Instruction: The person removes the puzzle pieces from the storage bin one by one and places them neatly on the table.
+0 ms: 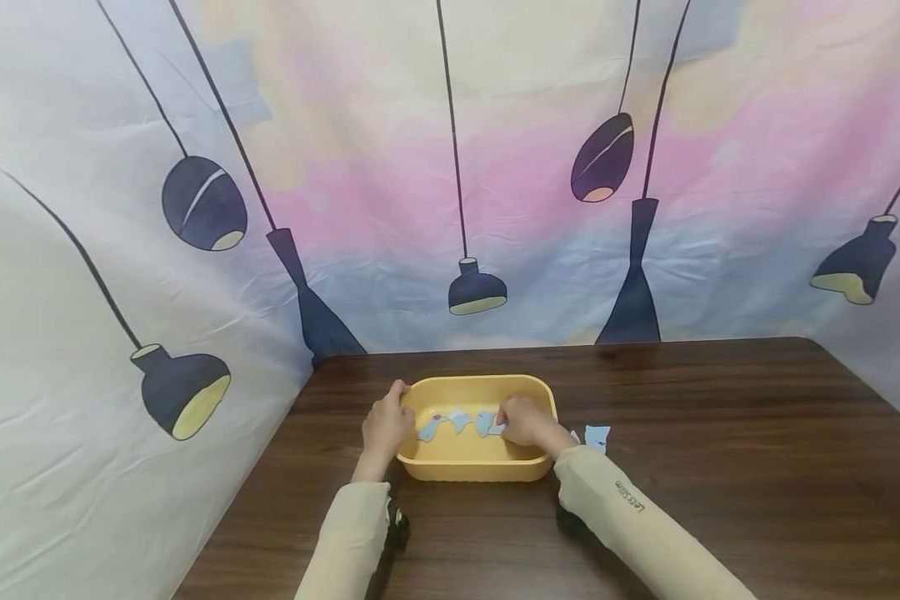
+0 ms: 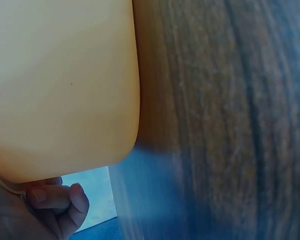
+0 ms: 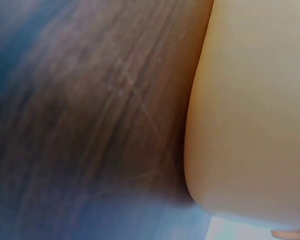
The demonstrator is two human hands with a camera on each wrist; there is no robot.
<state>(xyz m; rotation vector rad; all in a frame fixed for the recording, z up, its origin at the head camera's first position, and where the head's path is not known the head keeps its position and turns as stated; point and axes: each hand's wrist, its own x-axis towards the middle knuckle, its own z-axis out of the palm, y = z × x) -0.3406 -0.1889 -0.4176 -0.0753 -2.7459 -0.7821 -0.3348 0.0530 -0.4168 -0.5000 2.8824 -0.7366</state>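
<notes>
Your left hand (image 1: 385, 423) is at the left end of the yellow tray (image 1: 476, 472), fingers curled round its rim, grasping it. Tray rests on the table (image 1: 757, 442). Inside, irregular blue paper pieces (image 1: 460, 421) lie in a row across its floor. Your right hand (image 1: 523, 421) reaches in over the right side, fingers down at the rightmost piece; cannot tell whether they pinch it. Right of tray, beside your right sleeve (image 1: 630, 508): another blue piece (image 1: 597, 437), on the table.
</notes>
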